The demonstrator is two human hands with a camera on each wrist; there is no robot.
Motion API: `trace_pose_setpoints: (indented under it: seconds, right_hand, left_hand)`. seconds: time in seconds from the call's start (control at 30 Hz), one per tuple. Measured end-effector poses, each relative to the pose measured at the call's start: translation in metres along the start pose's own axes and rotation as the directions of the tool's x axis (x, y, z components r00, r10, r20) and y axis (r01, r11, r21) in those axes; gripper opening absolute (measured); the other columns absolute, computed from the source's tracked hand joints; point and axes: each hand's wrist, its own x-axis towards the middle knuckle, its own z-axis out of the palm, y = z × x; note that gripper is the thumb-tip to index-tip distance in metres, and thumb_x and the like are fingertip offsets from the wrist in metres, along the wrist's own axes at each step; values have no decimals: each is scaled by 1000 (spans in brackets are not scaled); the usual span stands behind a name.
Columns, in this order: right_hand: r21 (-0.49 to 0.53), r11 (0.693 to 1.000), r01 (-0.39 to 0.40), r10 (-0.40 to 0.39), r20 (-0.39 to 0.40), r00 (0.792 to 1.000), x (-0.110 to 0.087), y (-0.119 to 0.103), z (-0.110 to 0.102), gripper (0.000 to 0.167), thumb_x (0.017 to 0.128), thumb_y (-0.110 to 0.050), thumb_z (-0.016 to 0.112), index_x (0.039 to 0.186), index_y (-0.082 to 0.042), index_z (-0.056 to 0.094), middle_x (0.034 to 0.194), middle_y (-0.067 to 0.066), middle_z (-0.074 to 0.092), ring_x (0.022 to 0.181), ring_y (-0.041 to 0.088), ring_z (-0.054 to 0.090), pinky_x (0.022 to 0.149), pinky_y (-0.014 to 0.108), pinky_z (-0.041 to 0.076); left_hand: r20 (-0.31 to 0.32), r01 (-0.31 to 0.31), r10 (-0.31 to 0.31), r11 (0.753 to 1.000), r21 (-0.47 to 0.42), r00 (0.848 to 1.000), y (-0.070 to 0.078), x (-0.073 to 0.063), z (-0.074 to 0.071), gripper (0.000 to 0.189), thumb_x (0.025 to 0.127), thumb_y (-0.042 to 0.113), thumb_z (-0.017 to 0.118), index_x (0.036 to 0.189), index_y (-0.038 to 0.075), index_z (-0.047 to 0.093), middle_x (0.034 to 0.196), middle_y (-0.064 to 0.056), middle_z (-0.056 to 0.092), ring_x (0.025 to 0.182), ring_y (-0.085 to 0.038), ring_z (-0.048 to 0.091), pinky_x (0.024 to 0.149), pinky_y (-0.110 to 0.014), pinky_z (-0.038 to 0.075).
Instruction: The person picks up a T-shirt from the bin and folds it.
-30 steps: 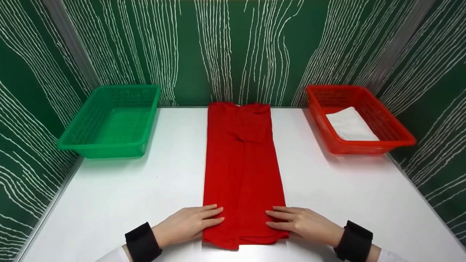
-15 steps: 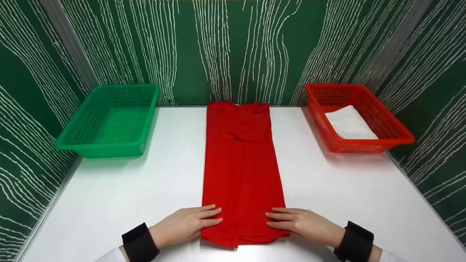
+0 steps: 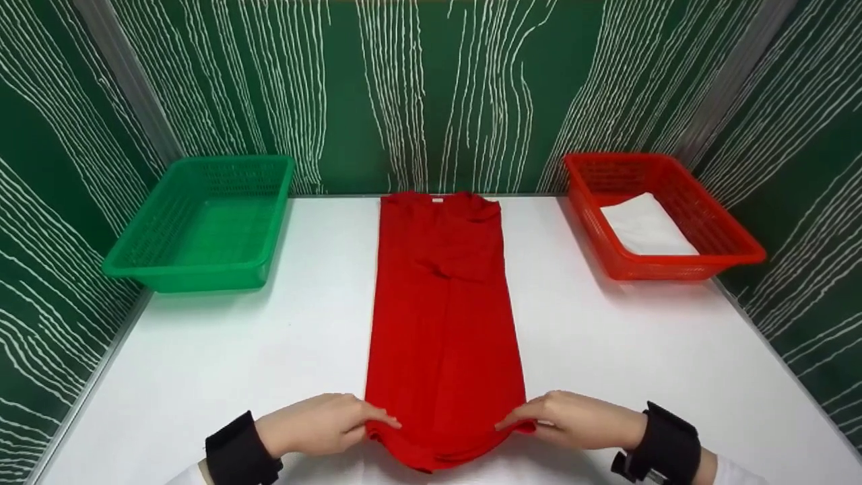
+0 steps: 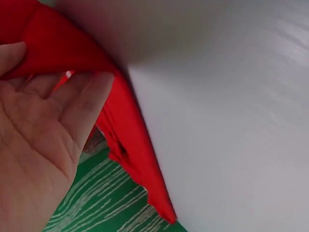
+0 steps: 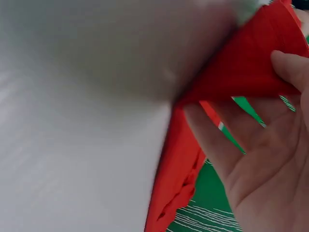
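A red shirt (image 3: pixel 444 323) lies folded into a long strip down the middle of the table, with a small white tag at its far neck end. My left hand (image 3: pixel 316 423) grips the near left corner of the shirt, and my right hand (image 3: pixel 586 421) grips the near right corner. Between the hands the near hem is lifted a little and sags. In the left wrist view, the thumb (image 4: pixel 12 55) is on one side of the cloth and the fingers are behind it. The right wrist view shows the same hold, its thumb (image 5: pixel 289 67) against the cloth.
A green basket (image 3: pixel 195 271) stands at the back left of the white table (image 3: pixel 316 303). At the back right, a red basket (image 3: pixel 693 259) holds a folded white cloth (image 3: pixel 648 225). Green walls with white wavy lines (image 3: pixel 438 94) enclose the table.
Both hands lay flat on the shirt near its hem. They have since moved to the near corners and taken hold of them. The hem has risen slightly, and the shirt has shifted slightly toward me.
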Motion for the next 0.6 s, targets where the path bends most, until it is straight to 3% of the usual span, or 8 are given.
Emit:
trace_pose_setpoints:
  seconds: [0.1,0.17,0.27,0.33,0.43,0.6]
  right_hand:
    - [117,993,-26,28,-10,1000,5,0,-16,24,107,-1,59,127,-4,73,105,4,79,89,5,70,80,21,58]
    - [178,983,-47,57,-50,997,9,6,-28,20,109,-4,57,122,1,72,94,6,76,80,2,63,74,20,54]
    - [268,954,-132,168,-118,979,15,21,-48,23,110,-5,56,123,9,69,85,5,70,80,2,62,74,23,55]
    - [329,927,-181,248,-174,953,22,35,-60,26,110,-3,55,127,14,65,85,3,68,83,3,64,77,25,58]
    - [419,873,-251,373,-239,897,37,61,-76,32,109,-3,56,134,17,60,85,-1,65,87,5,68,82,28,62]
    - [508,818,-269,481,-348,805,69,111,-87,29,110,-5,55,129,17,60,88,-3,65,82,4,64,74,24,62]
  left_hand:
    - [-19,-31,29,993,-113,999,-1,3,-12,38,105,1,51,132,10,75,99,2,77,74,0,55,79,-20,50]
    - [-71,-69,58,983,-170,996,-7,7,-23,34,106,0,50,130,4,74,102,-4,77,79,-3,60,82,-23,53]
    - [-172,-101,60,965,-244,983,-22,18,-43,30,108,3,50,130,-5,69,107,-14,76,92,-15,69,86,-32,59]
    - [-244,-97,22,949,-301,970,-33,29,-58,33,110,6,49,135,-9,64,113,-18,74,96,-20,70,88,-38,61]
    - [-324,-72,-69,912,-404,944,-51,52,-78,40,113,11,48,145,-12,56,104,-14,70,91,-18,68,84,-38,63]
    - [-380,-11,-264,809,-588,887,-85,95,-95,41,114,14,46,145,-12,55,97,-8,66,87,-11,66,79,-29,61]
